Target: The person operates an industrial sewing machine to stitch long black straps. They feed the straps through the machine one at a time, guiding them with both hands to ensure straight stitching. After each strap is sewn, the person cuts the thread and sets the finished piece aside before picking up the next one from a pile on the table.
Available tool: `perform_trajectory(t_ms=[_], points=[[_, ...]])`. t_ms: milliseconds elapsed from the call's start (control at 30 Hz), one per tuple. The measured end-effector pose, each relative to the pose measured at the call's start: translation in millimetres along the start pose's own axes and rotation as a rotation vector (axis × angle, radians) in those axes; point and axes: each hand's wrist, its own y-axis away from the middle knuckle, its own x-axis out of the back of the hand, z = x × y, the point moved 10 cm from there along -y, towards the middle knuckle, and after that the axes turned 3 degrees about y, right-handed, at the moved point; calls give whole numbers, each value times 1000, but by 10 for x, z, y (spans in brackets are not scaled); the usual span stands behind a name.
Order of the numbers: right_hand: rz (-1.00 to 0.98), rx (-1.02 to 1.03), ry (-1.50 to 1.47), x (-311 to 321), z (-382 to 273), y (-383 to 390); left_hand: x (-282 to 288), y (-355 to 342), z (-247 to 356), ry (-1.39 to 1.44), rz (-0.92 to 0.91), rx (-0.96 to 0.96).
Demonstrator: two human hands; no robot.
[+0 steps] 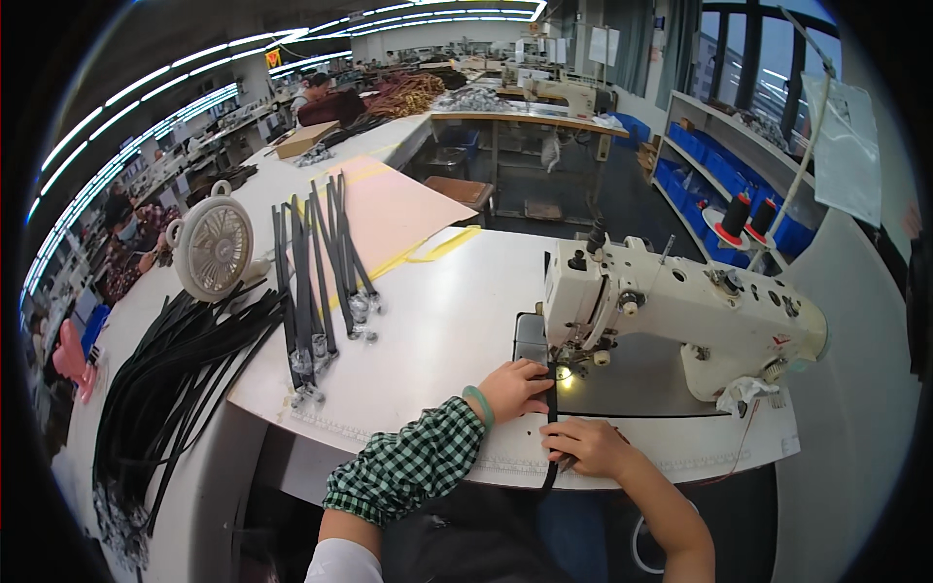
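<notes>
A long black strap (552, 400) runs from the sewing machine (714, 306) over the white table's (437, 311) near edge. The left hand (515, 392) rests bent fingers on it; I can't tell if they grip. The right hand (588, 447) pinches it lower down.

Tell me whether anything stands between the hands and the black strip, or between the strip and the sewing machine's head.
Nothing visible does. The left hand and right hand both touch the black strip, which runs up to the sewing machine; the exact needle spot is hard to make out.
</notes>
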Motion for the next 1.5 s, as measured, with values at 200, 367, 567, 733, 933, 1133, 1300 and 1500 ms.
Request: perform_trajectory(t_ms=[200, 367, 567, 733, 933, 1133, 1300, 1500], points=[[-17, 29, -5, -46, -24, -22, 16, 33, -54, 24, -10, 43], [-23, 0, 1, -53, -19, 9, 25, 16, -28, 29, -8, 32], [-22, 11, -45, -36, -6, 20, 102, -31, 13, 35, -20, 29], [44, 48, -43, -9, 18, 78, 65, -70, 17, 95, -34, 58], [60, 64, -44, 19, -26, 74, 76, -66, 26, 67, -40, 61], [50, 54, -45, 20, -38, 57, 112, -56, 57, 50, -32, 51], [47, 40, -50, 12, -26, 51, 106, -49, 44, 43, -33, 52], [75, 48, -39, 25, -18, 57, 112, -59, 51, 52, -29, 49]])
